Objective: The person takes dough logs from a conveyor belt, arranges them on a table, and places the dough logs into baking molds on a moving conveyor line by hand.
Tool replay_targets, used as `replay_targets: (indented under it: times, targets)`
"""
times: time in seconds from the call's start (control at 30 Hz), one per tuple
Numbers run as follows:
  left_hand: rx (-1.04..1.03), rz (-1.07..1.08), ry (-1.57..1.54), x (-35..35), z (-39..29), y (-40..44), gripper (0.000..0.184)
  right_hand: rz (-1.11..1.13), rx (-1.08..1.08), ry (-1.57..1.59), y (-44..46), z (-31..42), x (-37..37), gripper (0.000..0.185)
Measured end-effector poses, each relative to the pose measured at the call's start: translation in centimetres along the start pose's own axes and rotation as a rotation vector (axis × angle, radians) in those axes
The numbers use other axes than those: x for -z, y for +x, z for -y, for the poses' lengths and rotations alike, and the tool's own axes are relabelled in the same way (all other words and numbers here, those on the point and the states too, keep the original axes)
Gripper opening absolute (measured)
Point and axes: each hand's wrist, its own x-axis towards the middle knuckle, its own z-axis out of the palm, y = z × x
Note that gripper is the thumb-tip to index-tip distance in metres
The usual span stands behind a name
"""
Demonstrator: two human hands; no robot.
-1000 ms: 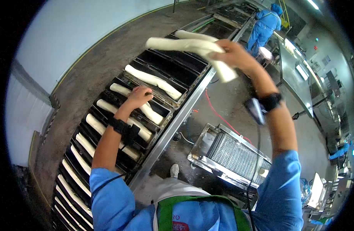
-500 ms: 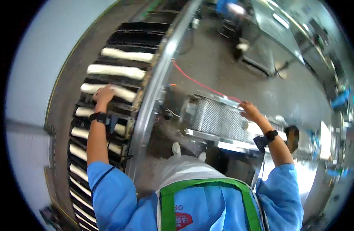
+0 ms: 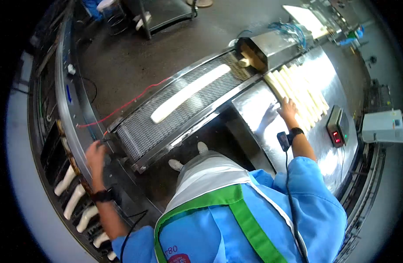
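Note:
My right hand reaches over the steel table at the near end of a row of long pale dough rolls. Its fingers stretch out and touch the outermost roll, or lie just beside it. Motion smears my left hand, which is held near the metal rail at the conveyor's lower left end; I make out nothing in it. A single long dough roll lies on the mesh conveyor belt between my hands. Further dough pieces rest in dark trays below my left arm.
A metal machine housing covers the conveyor's far end, where another dough piece shows. On the right of the steel table stands a device with a red display. A red cord runs beside the conveyor.
The view has turned right, bringing the steel table with its dough rolls into sight. My left hand has left the dough in the trays; my right hand has moved from the conveyor to the table.

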Motion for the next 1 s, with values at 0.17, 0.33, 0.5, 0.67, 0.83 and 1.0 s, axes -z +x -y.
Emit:
replay_targets:
  times: [0.17, 0.33, 0.5, 0.67, 0.83, 1.0]
  targets:
    - [-0.350, 0.240, -0.186, -11.4, -19.6, 4.1, 0.048, -0.144, -0.033, 0.010, -2.1, -10.2, -5.3, 0.053]
    - [-0.340, 0.156, 0.056, -13.8, -26.2, 5.7, 0.045, 0.003, 0.079, 0.215, -1.6, -11.4, -2.1, 0.048]
    - [-0.159, 0.468, 0.063, -10.3, -27.3, 7.5, 0.039, -0.082, 0.204, 0.466, 2.5, -14.0, -9.0, 0.045]
    - [-0.080, 0.511, -0.648, -6.3, -23.7, 8.0, 0.036, 0.505, 0.192, 1.285, 1.0, -6.1, -1.8, 0.045]
    - [0.384, 0.227, -1.738, -0.2, -20.4, 6.4, 0.020, 0.517, 0.560, 1.366, -0.2, 6.2, 9.3, 0.052]
    - [0.329, -0.470, -1.928, 9.7, -14.1, 1.3, 0.046, 0.576, 0.879, 1.377, -4.2, 18.4, 17.2, 0.075]
